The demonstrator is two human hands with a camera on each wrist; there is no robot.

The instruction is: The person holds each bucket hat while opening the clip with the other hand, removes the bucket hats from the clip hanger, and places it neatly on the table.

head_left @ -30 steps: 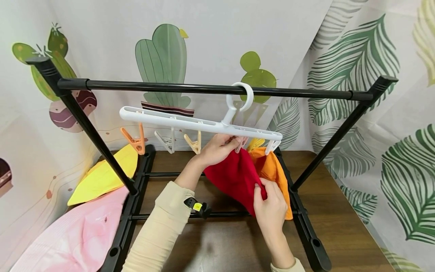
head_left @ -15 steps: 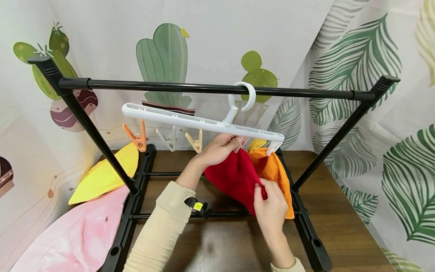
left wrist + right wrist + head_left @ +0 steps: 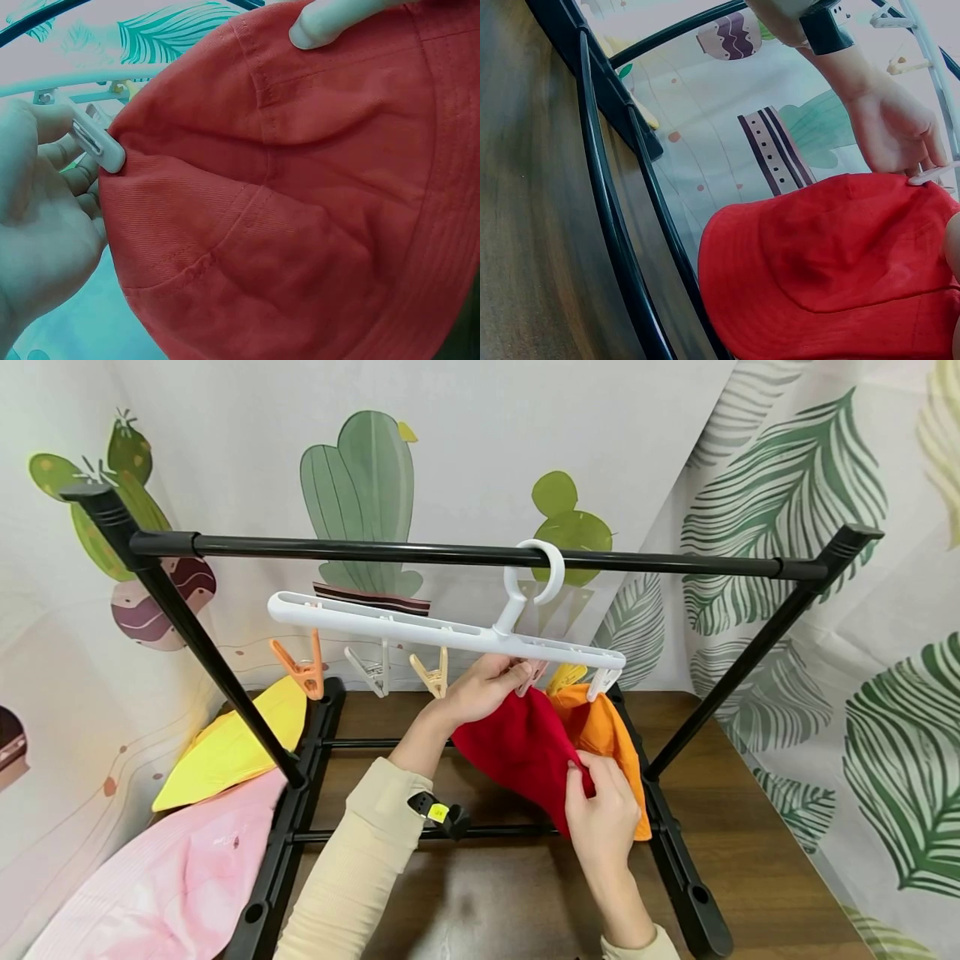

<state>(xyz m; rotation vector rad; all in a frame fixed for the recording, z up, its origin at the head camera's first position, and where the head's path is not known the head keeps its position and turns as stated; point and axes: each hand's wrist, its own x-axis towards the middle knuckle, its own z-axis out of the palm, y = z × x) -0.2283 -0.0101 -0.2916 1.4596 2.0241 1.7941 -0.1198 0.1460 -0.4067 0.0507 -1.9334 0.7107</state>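
A red bucket hat (image 3: 513, 747) hangs below the white hanger (image 3: 390, 625), its crown top at a pale pink clothespin (image 3: 532, 677). My left hand (image 3: 482, 691) pinches that clothespin between thumb and fingers; in the left wrist view the clothespin (image 3: 101, 146) has its tip on the fabric. Lower down, my right hand (image 3: 606, 814) pinches the hat between thumb and fingers. In the right wrist view the hat's brim (image 3: 727, 292) spreads to the left. Just behind it, an orange hat (image 3: 611, 731) hangs near a yellow clothespin (image 3: 566, 678) and a white clothespin (image 3: 602, 682).
The hanger hooks over the black rack's top bar (image 3: 360, 550). Left of my hand dangle an orange clothespin (image 3: 302, 672), a grey-white clothespin (image 3: 370, 670) and a cream clothespin (image 3: 432, 673). A yellow hat (image 3: 232, 752) and a pink hat (image 3: 180, 868) lie at the left.
My right hand has shifted slightly right with the edge of the red hat. The hanger sways a little. My left hand stays at the pink clothespin.
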